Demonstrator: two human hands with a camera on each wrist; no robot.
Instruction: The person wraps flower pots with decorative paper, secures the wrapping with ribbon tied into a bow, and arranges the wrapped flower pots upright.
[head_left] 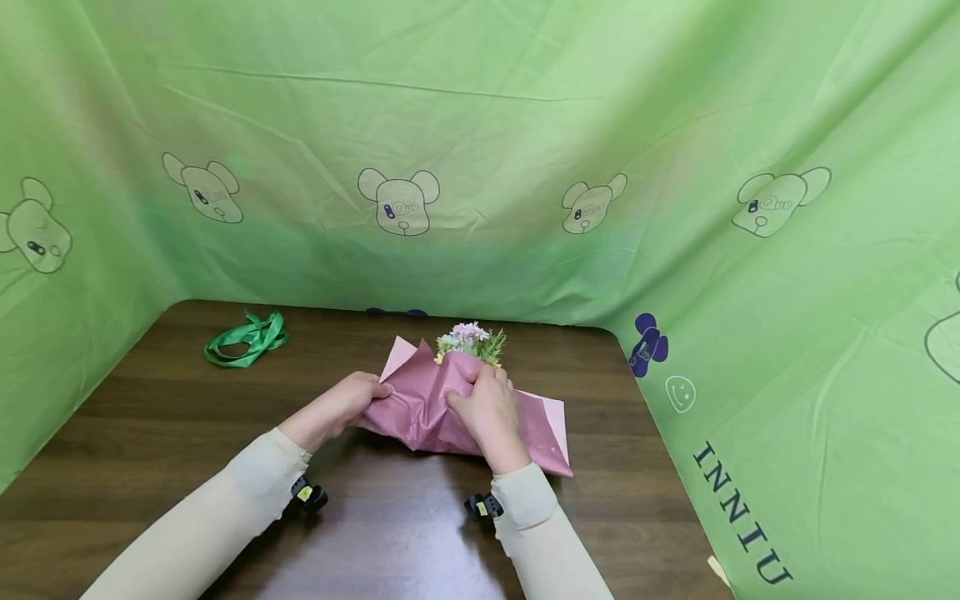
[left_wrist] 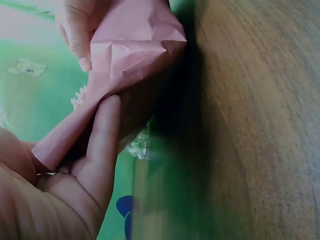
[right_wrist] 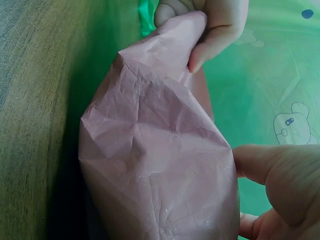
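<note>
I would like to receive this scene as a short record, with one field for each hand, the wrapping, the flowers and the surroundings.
Left hand: pinches the left part of the paper
Right hand: holds the paper near the flowers, thumb on its near side
Wrapping: pink paper, creased, paler at some edges
Flowers: light purple blooms and green sprigs, showing above the paper
Ribbon: green ribbon, loosely looped, on the table's far left
Surface: dark wooden table
Backdrop: green cloth with bear-head prints

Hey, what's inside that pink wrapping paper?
Lilac flowers and green sprigs show past the far edge of the pink wrapping paper. Anything lower down inside is covered, so it can't be seen.
</note>
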